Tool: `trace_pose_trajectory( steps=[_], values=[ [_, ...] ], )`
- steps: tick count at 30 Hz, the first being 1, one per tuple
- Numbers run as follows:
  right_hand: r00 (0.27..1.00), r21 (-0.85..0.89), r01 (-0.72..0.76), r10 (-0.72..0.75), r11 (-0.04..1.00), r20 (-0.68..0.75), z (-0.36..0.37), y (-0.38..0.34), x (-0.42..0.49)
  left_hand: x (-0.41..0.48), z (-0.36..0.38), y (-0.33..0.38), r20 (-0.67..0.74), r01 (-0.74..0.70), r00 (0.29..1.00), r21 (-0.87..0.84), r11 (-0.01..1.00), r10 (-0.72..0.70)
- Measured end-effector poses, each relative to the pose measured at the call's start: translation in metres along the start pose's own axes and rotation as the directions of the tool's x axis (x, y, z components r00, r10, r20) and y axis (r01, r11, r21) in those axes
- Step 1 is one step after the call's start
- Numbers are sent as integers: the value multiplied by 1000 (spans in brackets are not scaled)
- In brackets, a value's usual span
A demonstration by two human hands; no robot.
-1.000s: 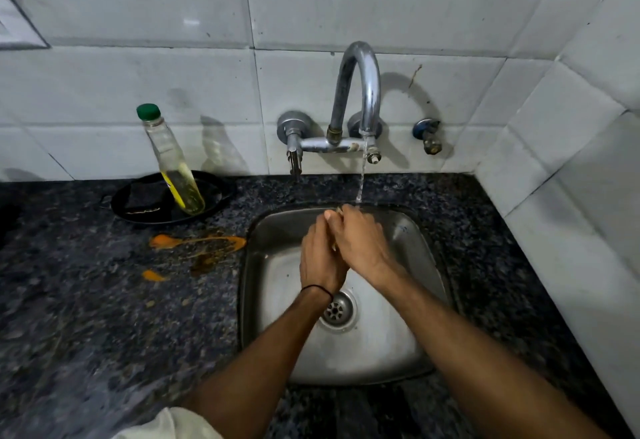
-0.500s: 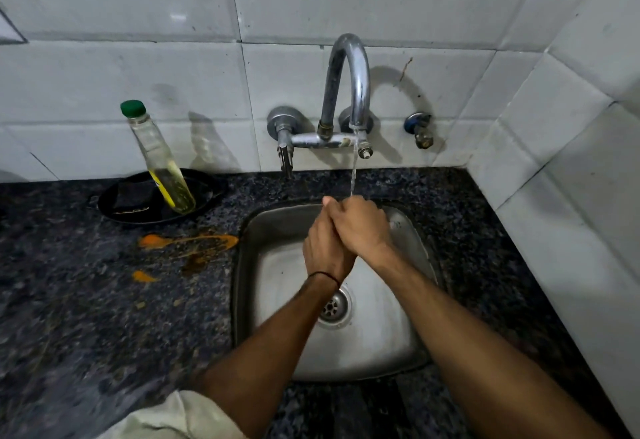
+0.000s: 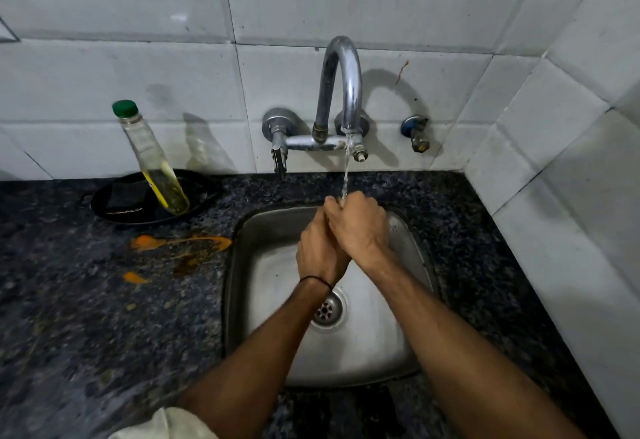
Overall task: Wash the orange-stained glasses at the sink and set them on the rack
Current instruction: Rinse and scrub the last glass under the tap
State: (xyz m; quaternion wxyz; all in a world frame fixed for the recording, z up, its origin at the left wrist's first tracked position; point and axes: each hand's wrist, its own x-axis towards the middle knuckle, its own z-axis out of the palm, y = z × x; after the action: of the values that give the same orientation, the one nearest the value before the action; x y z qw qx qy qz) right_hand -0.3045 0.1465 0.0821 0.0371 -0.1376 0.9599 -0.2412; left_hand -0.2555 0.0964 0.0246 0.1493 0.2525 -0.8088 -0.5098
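No glass and no rack is in view. Both my hands are clasped together over the steel sink (image 3: 363, 345), right under the tap (image 3: 341, 85). A thin stream of water (image 3: 345, 175) falls onto them. My right hand (image 3: 362, 227) lies over my left hand (image 3: 318, 253), with its fingers curled round the left hand's fingers. A thin black band circles my left wrist. Neither hand holds any object. The sink basin holds nothing but the drain (image 3: 327, 310).
Orange spill marks (image 3: 180, 242) lie on the dark granite counter (image 3: 86, 317) left of the sink. Behind them a black pan (image 3: 117, 203) holds a leaning green-capped bottle (image 3: 152, 161) of yellow liquid. A small valve (image 3: 417, 133) sticks out of the tiled wall. A tiled side wall (image 3: 571, 196) closes the right.
My hands stay clasped under the stream and have shifted against each other; the right hand's fingers now curl further over the left. The view has dipped slightly.
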Motion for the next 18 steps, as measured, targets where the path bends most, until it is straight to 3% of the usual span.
trace_pose_trajectory(
  steps=[1,3,5,6,7,8,9,11,13,14,16,18],
  values=[
    [999,29,40,-40,999,-15,3,1,0,-1,1,-3,-13,-13,1000,-31,999,13],
    [980,109,185,-191,977,52,0,12,3,8,-10,-7,187,34,982,-203,979,4],
    [900,269,289,-357,919,251,-11,27,8,18,-26,-12,534,136,842,-342,930,74],
    [852,339,307,-415,889,318,-15,31,10,22,-33,-15,633,156,764,-367,917,124],
    [836,374,307,-435,875,334,-16,33,10,26,-36,-18,663,154,735,-365,918,141],
    [857,354,304,-417,884,304,-14,34,10,27,-36,-16,636,130,762,-334,934,122],
    [893,308,285,-368,908,258,-10,33,11,26,-31,-12,546,87,834,-259,962,72],
    [970,205,172,-202,964,134,1,23,8,21,-14,-2,219,-24,975,-16,1000,27],
    [996,89,80,-83,993,36,11,11,4,9,-2,6,-36,-62,997,67,996,64],
    [996,23,90,-90,996,7,11,9,5,7,0,7,-60,-71,996,11,997,71],
    [974,-19,220,-219,975,63,3,11,9,15,-7,-3,144,-22,989,-154,988,44],
    [879,81,382,-389,920,277,-13,19,15,23,-23,-12,522,125,852,-298,946,51]
  ],
)
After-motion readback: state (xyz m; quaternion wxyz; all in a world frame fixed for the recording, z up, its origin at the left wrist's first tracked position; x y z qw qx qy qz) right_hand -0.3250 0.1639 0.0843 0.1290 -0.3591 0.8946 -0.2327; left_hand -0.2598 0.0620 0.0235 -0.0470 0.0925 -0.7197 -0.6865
